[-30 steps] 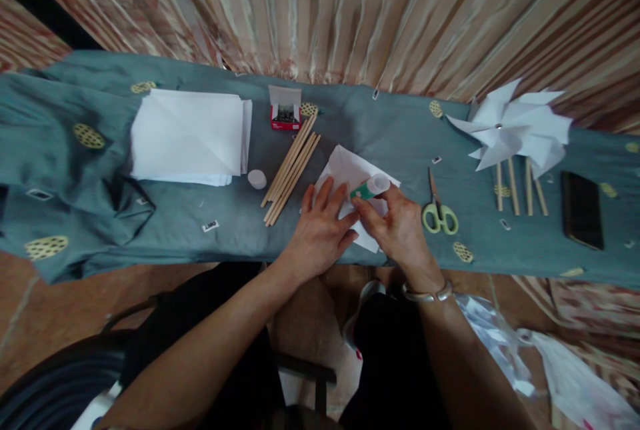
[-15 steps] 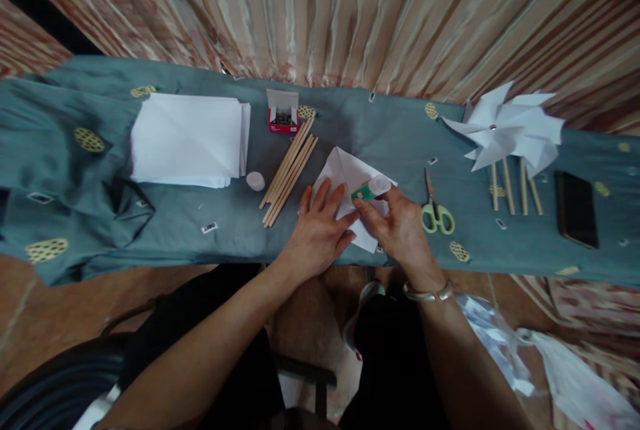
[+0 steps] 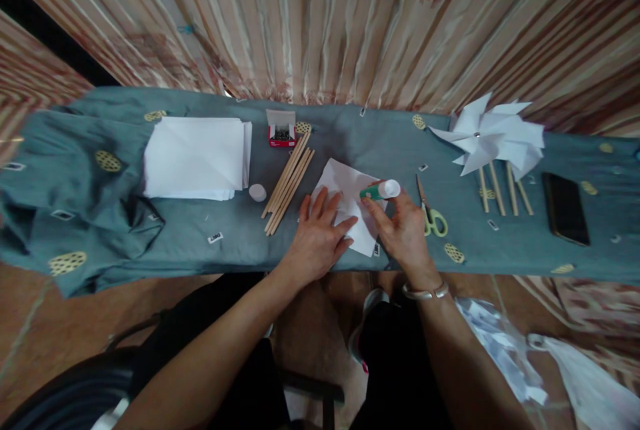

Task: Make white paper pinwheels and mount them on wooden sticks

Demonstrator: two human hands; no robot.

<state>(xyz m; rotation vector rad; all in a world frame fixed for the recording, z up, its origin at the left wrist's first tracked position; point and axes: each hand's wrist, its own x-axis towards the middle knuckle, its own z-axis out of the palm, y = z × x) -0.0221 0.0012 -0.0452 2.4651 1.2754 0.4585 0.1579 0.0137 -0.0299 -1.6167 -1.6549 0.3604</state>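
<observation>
At centre of head view, left hand (image 3: 320, 237) lies flat, fingers spread, pressing on white paper sheet (image 3: 345, 187) on the grey-green cloth (image 3: 370, 137). Right hand (image 3: 403, 230), just at 3 o'clock of the left, pinches a green glue stick (image 3: 380, 191) between thumb & fingers; stick tilted, white end pointing to 3 o'clock, its other end over the sheet's right part. Whether tip touches paper: can't tell. Bracelet (image 3: 425, 293) on right wrist. Wooden sticks (image 3: 289, 182) lie bundled at 10 o'clock of left hand, small white cap (image 3: 257, 193) beside them, red box (image 3: 281, 131) at their far end. Paper stack (image 3: 197, 158) further at 9 o'clock. Green-handled scissors (image 3: 431, 212) just at 3 o'clock of right hand; paper pinwheels (image 3: 493, 135) & phone (image 3: 565, 209) beyond.
</observation>
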